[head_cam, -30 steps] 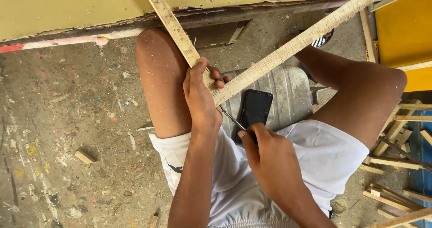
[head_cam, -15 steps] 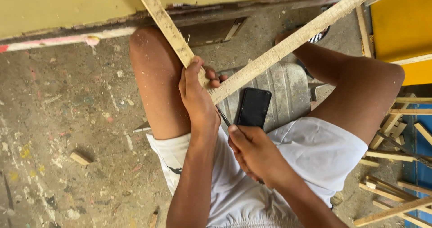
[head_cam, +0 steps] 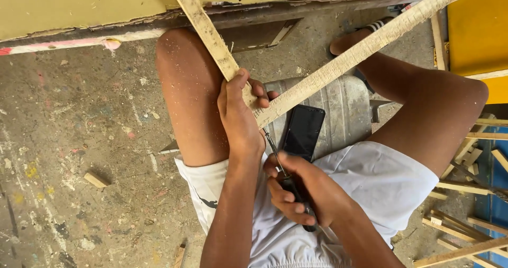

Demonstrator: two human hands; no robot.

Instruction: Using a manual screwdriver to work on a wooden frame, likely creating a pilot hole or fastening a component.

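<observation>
wood: two pale rough-sawn wooden slats (head_cam: 365,46) meet in a v just above the black phone (head_cam: 302,133); the joint sits against the left hand.
left hand: the left hand (head_cam: 239,114) is wrapped tight round the joint, thumb over the left slat (head_cam: 203,27), fingers curled behind.
right hand: the right hand (head_cam: 304,191), below the phone, is closed round the dark handle of a thin metal screwdriver (head_cam: 275,154).
tool: the shaft slants up from the fist, its tip at the slat joint, just left of the phone.
change: a second ago the right hand lay lower and flatter beneath the phone; it has since come up and taken a fuller hold on the handle, so the tip now bears on the joint, which reads as driving or prying work under way.
seat: the phone lies on a grey ribbed metal can (head_cam: 346,101) between the bare knees.
surface: paint-flecked concrete floor (head_cam: 69,141) left of the phone, with sawdust and a small wood offcut (head_cam: 96,179).
room: yellow-green wall (head_cam: 79,3) above the phone; loose wooden sticks (head_cam: 460,225) and a yellow panel (head_cam: 479,30) to its right.
</observation>
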